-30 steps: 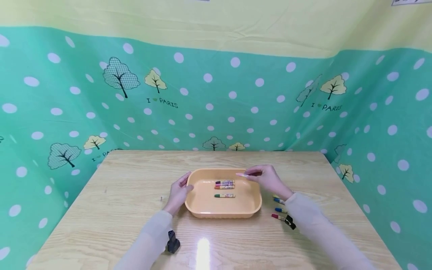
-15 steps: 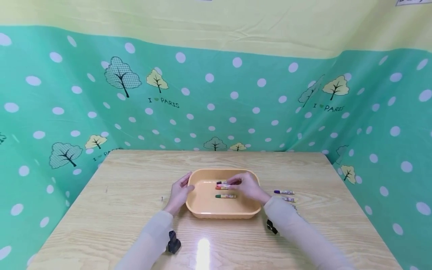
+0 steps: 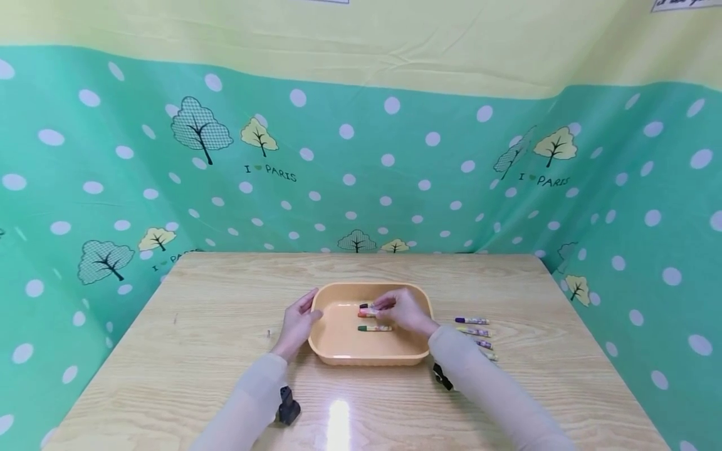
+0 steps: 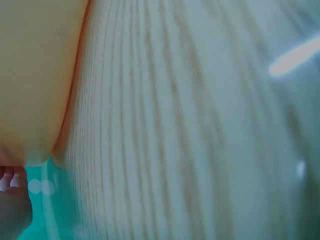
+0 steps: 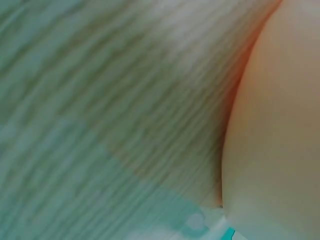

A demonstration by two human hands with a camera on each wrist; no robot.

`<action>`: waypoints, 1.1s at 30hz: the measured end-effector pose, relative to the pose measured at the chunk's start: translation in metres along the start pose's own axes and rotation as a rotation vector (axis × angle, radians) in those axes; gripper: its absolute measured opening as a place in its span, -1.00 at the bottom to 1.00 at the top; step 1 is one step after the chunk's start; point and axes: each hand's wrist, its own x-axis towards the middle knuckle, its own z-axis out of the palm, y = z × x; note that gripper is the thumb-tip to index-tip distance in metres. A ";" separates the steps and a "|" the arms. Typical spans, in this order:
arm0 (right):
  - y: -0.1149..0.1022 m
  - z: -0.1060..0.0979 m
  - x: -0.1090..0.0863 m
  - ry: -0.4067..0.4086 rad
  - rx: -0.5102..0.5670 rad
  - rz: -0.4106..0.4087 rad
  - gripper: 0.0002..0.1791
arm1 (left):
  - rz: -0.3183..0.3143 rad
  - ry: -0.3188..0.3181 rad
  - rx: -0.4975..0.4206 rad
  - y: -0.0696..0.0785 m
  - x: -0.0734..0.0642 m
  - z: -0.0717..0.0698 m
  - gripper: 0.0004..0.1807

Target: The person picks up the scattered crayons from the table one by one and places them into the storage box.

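Note:
A peach tray [image 3: 338, 344] sits mid-table; its outer wall also fills one side of each wrist view. My left hand [image 3: 297, 322] grips the tray's left rim, thumb over the edge and fingers outside. Inside the tray, my right hand [image 3: 403, 311] pinches a pink crayon [image 3: 368, 311] low among other crayons; the hand covers much of it. Beside the fingertips lie a dark crayon [image 3: 363, 305] and an orange crayon [image 3: 362, 315], both partly hidden. Nearer the front of the tray is a green crayon [image 3: 375, 328]. The right wrist view shows no hand.
Right of the tray, several crayons lie on the wooden table [image 3: 225, 300], including a purple crayon [image 3: 472, 321] and a yellow crayon [image 3: 475, 331]; the right sleeve [image 3: 479, 369] hides part of this group. A polka-dot curtain [image 3: 350, 156] surrounds the table's back and sides.
My right hand has moved left and down from the tray's right rim, bringing the pink crayon beside the others. The left hand keeps its hold on the tray.

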 end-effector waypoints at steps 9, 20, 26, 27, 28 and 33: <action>0.003 0.004 0.001 -0.040 -0.104 -0.013 -0.78 | 0.001 -0.001 0.011 0.000 0.000 -0.001 -0.37; 0.005 0.006 0.001 -0.040 -0.126 -0.055 -0.79 | 0.025 -0.007 -0.001 -0.003 0.000 0.000 -0.37; 0.006 0.008 0.003 -0.018 -0.101 -0.077 -0.79 | 0.027 0.009 0.009 -0.002 0.001 0.000 -0.37; 0.005 0.007 0.003 -0.014 -0.100 -0.081 -0.79 | 0.028 0.008 0.009 -0.001 0.002 0.000 -0.37; 0.005 0.007 0.003 -0.010 -0.102 -0.084 -0.79 | 0.026 0.008 0.008 -0.001 0.002 0.000 -0.36; 0.004 0.008 0.003 -0.015 -0.111 -0.087 -0.81 | 0.016 0.008 0.015 -0.002 0.000 -0.001 -0.35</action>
